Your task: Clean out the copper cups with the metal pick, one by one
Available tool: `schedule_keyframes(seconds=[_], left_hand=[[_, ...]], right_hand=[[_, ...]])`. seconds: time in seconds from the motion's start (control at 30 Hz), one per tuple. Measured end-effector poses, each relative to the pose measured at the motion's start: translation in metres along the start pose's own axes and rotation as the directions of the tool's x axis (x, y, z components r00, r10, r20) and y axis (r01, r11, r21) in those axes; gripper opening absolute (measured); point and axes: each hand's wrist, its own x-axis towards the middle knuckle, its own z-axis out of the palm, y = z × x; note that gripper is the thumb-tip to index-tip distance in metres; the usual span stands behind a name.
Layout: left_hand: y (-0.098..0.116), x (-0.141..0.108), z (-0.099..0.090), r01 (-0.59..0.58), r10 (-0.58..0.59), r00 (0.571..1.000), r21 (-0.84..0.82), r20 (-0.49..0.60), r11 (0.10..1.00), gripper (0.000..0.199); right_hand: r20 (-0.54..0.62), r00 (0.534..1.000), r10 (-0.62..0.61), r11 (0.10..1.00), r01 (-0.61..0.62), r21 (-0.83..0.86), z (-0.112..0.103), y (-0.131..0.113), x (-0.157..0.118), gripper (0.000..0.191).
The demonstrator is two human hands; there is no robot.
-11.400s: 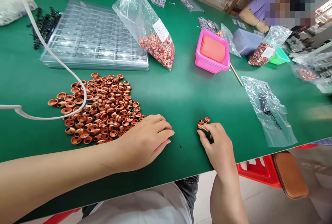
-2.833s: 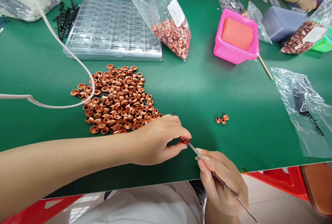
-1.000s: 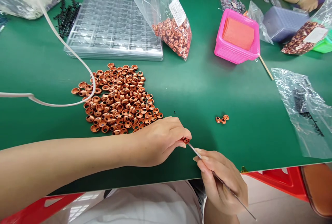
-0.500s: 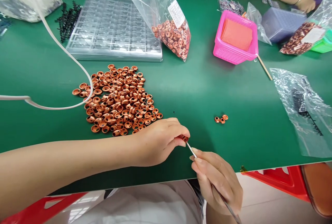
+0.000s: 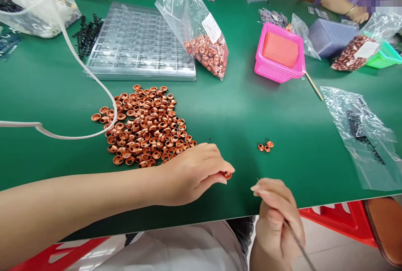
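Between its thumb and fingertips, my left hand point(image 5: 201, 174) pinches a small copper-coloured cup point(image 5: 228, 175) with holes in it. My right hand point(image 5: 278, 214) is closed around a thin metal rod point(image 5: 298, 241), whose rear end sticks out below the palm; its front end is hardly visible at the fingertips. A gap separates the two hands. A large pile of the same copper cups point(image 5: 150, 126) lies behind my left forearm. Three more cups point(image 5: 266, 146) sit apart on the green table point(image 5: 232, 112), beyond my right hand.
Clear trays point(image 5: 141, 40), a bag of copper cups point(image 5: 209, 51) and a pink basket point(image 5: 279, 53) stand farther back. A white cord point(image 5: 75, 137) crosses the left side. A plastic bag point(image 5: 364, 145) lies right. Another person's arm point(image 5: 341, 5) rests at the far right.
My right hand has moved right and away from my left hand, taking the rod out of the held cup. The camera view has shifted slightly.
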Motion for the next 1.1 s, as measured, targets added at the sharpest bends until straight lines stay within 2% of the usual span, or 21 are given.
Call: schedule_keyframes(seconds=[0.07,0.13,0.2,0.33,0.5,0.7,0.93,1.1], left_hand=[[0.0,-0.001,0.001,-0.016,0.016,1.0,0.036,0.001,0.999,0.016],[0.001,-0.002,0.002,-0.035,0.035,0.999,0.057,0.0,0.998,0.016],[0.003,-0.003,0.003,-0.046,0.046,0.999,0.067,0.0,0.997,0.016],[0.006,-0.004,0.004,-0.054,0.054,0.999,0.075,0.005,0.996,0.015],[0.006,-0.005,0.006,-0.073,0.071,0.997,0.082,0.023,0.994,0.016],[0.007,-0.007,0.01,-0.072,0.071,0.997,0.062,0.005,0.996,0.016],[0.008,-0.007,0.008,-0.044,0.044,0.998,0.0,0.034,0.999,0.018],[0.004,-0.003,0.009,-0.016,0.015,0.997,0.009,0.07,1.0,0.019]], right_hand=[[0.193,0.98,-0.043,0.992,0.065,-0.109,-0.004,0.0,0.001,0.029],[0.329,0.94,-0.09,0.973,0.154,-0.172,-0.007,0.002,0.002,0.039],[0.408,0.902,-0.137,0.95,0.237,-0.204,-0.009,0.006,0.002,0.044],[0.512,0.836,-0.195,0.909,0.351,-0.226,-0.009,0.013,0.003,0.04],[0.554,0.798,-0.235,0.888,0.408,-0.211,-0.009,0.014,0.005,0.037],[0.57,0.784,-0.246,0.913,0.384,-0.134,-0.008,0.012,0.008,0.04],[0.622,0.756,-0.205,0.91,0.381,-0.163,-0.003,0.008,0.015,0.022],[0.602,0.773,-0.199,0.909,0.375,-0.181,0.004,0.013,0.018,0.015]])
